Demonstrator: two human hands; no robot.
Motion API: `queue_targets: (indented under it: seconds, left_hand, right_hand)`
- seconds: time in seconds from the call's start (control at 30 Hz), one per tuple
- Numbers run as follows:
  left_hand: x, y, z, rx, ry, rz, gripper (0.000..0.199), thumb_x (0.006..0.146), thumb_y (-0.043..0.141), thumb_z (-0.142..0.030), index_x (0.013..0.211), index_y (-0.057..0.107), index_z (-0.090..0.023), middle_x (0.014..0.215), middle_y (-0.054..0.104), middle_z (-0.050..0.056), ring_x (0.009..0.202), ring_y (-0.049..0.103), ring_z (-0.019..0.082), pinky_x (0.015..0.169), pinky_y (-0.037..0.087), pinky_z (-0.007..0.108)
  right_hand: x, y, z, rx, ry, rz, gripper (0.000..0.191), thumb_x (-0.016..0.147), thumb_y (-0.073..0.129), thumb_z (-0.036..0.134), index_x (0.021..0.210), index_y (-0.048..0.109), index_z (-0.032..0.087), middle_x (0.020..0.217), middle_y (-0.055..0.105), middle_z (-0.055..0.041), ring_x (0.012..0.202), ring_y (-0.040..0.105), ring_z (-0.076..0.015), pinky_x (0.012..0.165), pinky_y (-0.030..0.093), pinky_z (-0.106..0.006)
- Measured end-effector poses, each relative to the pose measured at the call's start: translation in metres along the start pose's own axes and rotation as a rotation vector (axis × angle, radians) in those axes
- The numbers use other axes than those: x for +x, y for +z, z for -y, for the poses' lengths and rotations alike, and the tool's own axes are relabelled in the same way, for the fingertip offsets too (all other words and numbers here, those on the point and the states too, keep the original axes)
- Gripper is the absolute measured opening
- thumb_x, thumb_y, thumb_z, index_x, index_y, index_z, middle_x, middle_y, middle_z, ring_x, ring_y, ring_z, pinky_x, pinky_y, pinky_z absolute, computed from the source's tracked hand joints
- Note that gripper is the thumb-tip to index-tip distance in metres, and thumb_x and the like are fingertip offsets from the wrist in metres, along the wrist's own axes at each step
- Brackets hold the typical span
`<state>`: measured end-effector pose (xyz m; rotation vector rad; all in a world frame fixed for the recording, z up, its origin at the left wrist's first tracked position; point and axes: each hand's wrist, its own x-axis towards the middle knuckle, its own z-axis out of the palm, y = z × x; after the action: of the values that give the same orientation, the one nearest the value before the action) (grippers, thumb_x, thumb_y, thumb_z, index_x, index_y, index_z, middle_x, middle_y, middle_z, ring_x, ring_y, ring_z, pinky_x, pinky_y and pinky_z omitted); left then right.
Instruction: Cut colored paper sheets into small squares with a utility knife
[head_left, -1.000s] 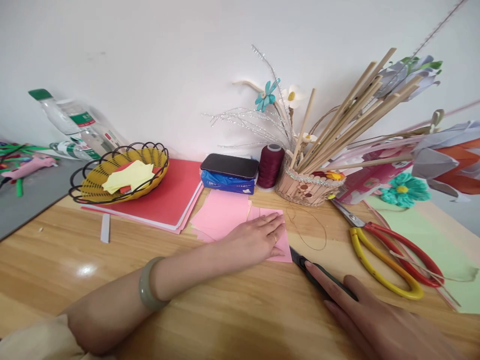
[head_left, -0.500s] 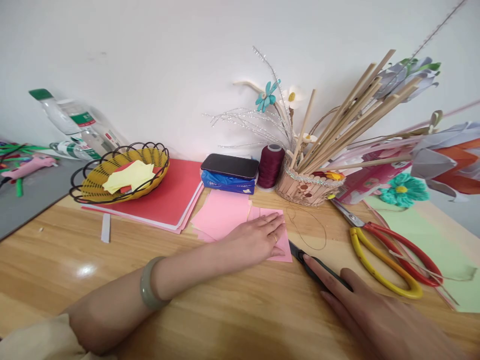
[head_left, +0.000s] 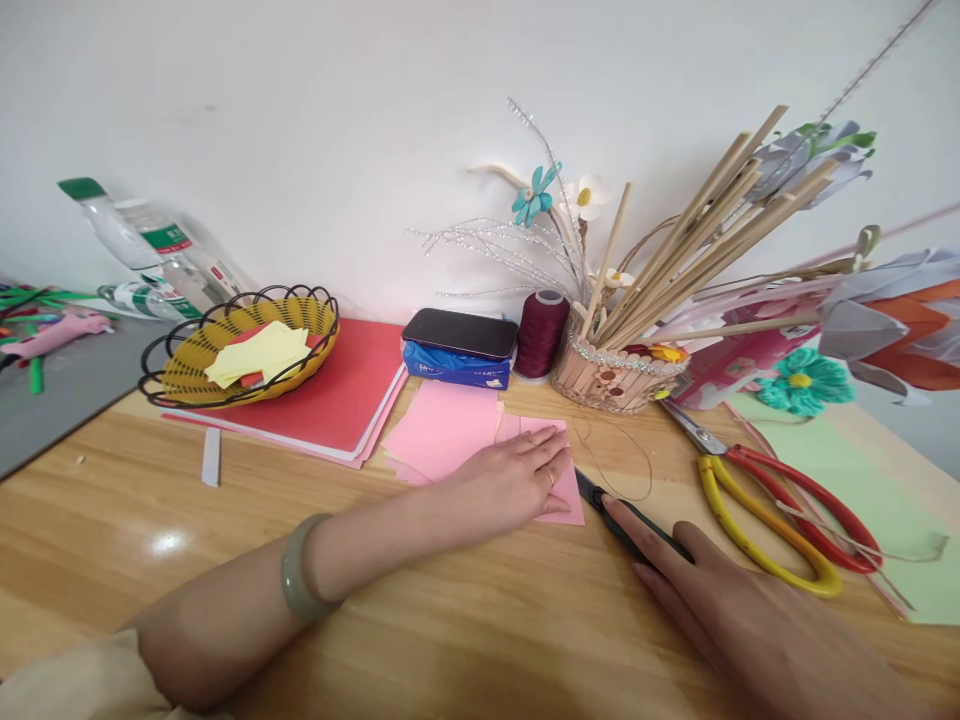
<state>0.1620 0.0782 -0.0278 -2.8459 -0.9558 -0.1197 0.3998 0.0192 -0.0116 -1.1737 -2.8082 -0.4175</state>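
My left hand (head_left: pixel 517 480) lies flat, fingers stretched out, on a square of pink paper (head_left: pixel 574 500). Under it and to its left spreads a stack of pink paper (head_left: pixel 442 425). In my right hand (head_left: pixel 720 600) is a pair of black-handled scissors (head_left: pixel 622 520), held low over the table. Their dark blades point up and left, with the tip beside the paper's right edge. Whether the tip touches the paper I cannot tell. Parts of the handles are hidden by my fingers. A loop of thin thread (head_left: pixel 651 460) lies just beyond the scissors.
Large scissors (head_left: pixel 780 510) with red and yellow handles lie at right, by green paper (head_left: pixel 922 540). Behind stand a phone (head_left: pixel 461 332) on a blue tissue pack (head_left: pixel 457 370), a maroon thread spool (head_left: pixel 541 335) and a stick-filled pot (head_left: pixel 607 385). Left, a yellow basket (head_left: pixel 180 375) rests on red paper (head_left: pixel 360 380).
My right hand and the black-handled scissors have shifted slightly up and left, closer to the pink paper's edge. My left hand stays in place.
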Motion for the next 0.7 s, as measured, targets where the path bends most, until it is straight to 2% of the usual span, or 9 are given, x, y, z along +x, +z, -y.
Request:
queue_targets:
  seconds: [0.17, 0.33, 0.43, 0.57, 0.7]
  left_hand:
    - [0.000, 0.001, -0.002, -0.019, -0.038, 0.021, 0.059, 0.096, 0.041, -0.042, 0.133, 0.040, 0.003, 0.142, 0.034, 0.021, 0.135, 0.028, 0.024, 0.111, 0.024, 0.029]
    - [0.001, -0.001, -0.002, -0.028, -0.124, 0.073, 0.070, 0.094, 0.040, -0.050, 0.136, 0.034, 0.006, 0.144, 0.027, 0.024, 0.137, 0.021, 0.029, 0.112, 0.023, 0.035]
    - [0.001, -0.001, -0.002, -0.030, -0.180, 0.101, 0.076, 0.092, 0.038, -0.055, 0.135, 0.035, 0.007, 0.143, 0.027, 0.026, 0.137, 0.022, 0.032, 0.111, 0.024, 0.040]
    - [0.001, 0.000, -0.002, -0.016, -0.177, 0.099, 0.075, 0.092, 0.037, -0.056, 0.135, 0.036, 0.005, 0.144, 0.028, 0.025, 0.136, 0.025, 0.031, 0.111, 0.024, 0.038]
    - [0.002, -0.002, -0.002, -0.036, -0.178, 0.110, 0.075, 0.091, 0.039, -0.055, 0.135, 0.036, 0.006, 0.143, 0.027, 0.026, 0.136, 0.024, 0.031, 0.111, 0.025, 0.039]
  right_hand:
    - [0.003, 0.000, -0.001, 0.041, 0.014, 0.038, 0.067, 0.083, 0.028, 0.002, 0.147, 0.016, 0.016, 0.074, 0.056, -0.0006, 0.034, 0.051, -0.0095, 0.044, 0.053, -0.028]
    - [0.004, 0.002, -0.001, 0.036, 0.029, 0.026, 0.064, 0.087, 0.030, 0.007, 0.147, 0.014, 0.018, 0.075, 0.057, -0.0013, 0.037, 0.054, -0.0110, 0.040, 0.051, -0.027]
    - [0.006, 0.001, -0.001, 0.024, 0.035, 0.021, 0.062, 0.088, 0.029, 0.009, 0.147, 0.015, 0.019, 0.075, 0.057, -0.0010, 0.035, 0.052, -0.0103, 0.039, 0.050, -0.025]
    - [0.009, 0.000, -0.001, 0.041, 0.052, 0.028, 0.058, 0.091, 0.030, 0.013, 0.147, 0.019, 0.019, 0.075, 0.061, -0.0013, 0.035, 0.053, -0.0096, 0.041, 0.050, -0.023]
    - [0.012, -0.001, -0.002, -0.026, 0.016, 0.012, 0.053, 0.091, 0.025, 0.012, 0.144, 0.027, 0.014, 0.076, 0.062, -0.0044, 0.037, 0.056, -0.0119, 0.034, 0.047, -0.024]
